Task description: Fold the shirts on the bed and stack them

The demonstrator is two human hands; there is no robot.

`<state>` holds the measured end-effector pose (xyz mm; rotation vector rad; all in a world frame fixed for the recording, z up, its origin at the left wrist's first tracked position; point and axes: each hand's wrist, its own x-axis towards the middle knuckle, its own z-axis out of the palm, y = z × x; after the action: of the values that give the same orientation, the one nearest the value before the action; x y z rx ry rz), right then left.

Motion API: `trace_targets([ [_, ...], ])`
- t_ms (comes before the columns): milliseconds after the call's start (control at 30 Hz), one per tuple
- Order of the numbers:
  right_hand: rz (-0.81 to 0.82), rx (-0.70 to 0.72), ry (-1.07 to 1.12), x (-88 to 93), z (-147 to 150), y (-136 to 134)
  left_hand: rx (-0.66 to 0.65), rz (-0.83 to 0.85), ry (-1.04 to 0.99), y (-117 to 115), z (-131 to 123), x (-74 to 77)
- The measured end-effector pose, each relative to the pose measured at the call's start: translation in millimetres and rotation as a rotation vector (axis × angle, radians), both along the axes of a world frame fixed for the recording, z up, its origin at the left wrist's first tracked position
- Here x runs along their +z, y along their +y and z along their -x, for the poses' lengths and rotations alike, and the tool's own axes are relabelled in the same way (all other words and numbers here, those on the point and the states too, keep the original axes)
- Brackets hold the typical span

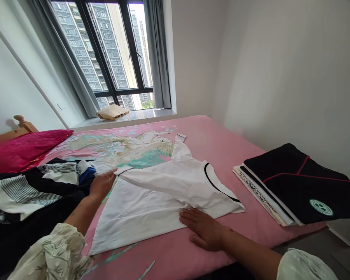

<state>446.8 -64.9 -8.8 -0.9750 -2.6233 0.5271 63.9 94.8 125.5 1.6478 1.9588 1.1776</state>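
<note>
A white T-shirt (151,198) with black trim at the collar is spread on the bed, one side folded over toward its middle. My left hand (103,183) pinches the cuff of one short sleeve at the shirt's left. The other sleeve points away toward the window. My right hand (202,227) lies palm down with fingers stretched on the shirt's near edge, where the cloth puckers slightly at the fingertips.
A stack of folded clothes (294,186), black on top, sits at the bed's right edge. Loose dark and striped clothes (32,190) are heaped at left beside a red pillow (29,147). The pink bedsheet (210,136) reaches a windowsill holding a beige folded bundle (112,112).
</note>
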Motion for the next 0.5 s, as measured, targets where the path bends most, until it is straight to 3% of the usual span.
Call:
trace_targets([
  [133,-0.022,-0.009,-0.017,-3.9,0,0,0.036,0.096,-0.257,5,-1,-32.9],
  [267,-0.041,-0.002,-0.01,-5.0,0,2,0.005,0.139,-0.504,20,-15,-43.8],
  [400,-0.03,0.004,-0.015,-1.7,1,4,-0.044,0.105,-0.659,34,-34,-31.9],
  [500,-0.025,0.005,-0.026,0.2,1,5,-0.156,0.074,-0.731,32,-60,-4.3],
])
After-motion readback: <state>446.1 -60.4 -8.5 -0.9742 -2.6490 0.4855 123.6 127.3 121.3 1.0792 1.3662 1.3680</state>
